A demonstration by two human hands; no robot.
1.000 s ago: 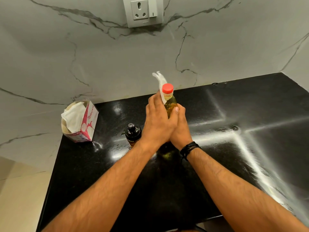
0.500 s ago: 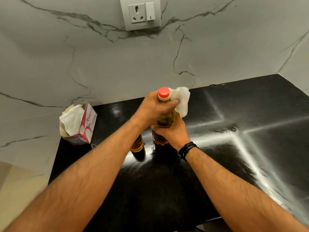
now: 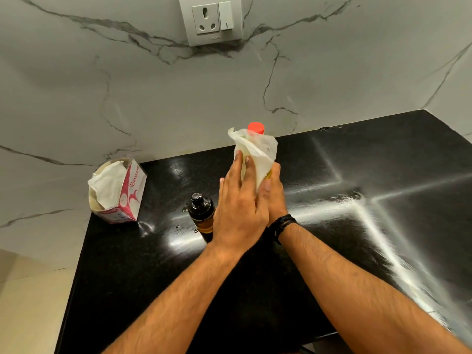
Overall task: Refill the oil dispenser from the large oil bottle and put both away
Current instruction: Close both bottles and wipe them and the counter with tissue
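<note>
Now tissue point(image 3: 258, 154) wrapped over oil bottle point(image 3: 255, 128) neck, pressed by left hand point(image 3: 238, 213), no longer beside cap; right hand point(image 3: 274, 198) grasping bottle; "ORIGAMI" on tissue box point(image 3: 132, 192).

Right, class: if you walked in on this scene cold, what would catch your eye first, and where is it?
First, the two hands at the centre of the black countertop: the left hand presses a white tissue around the large oil bottle, red cap showing on top, while the right hand steadies it. Just left stands the small dark oil dispenser, and further left a pink tissue box by the marble wall.
</note>
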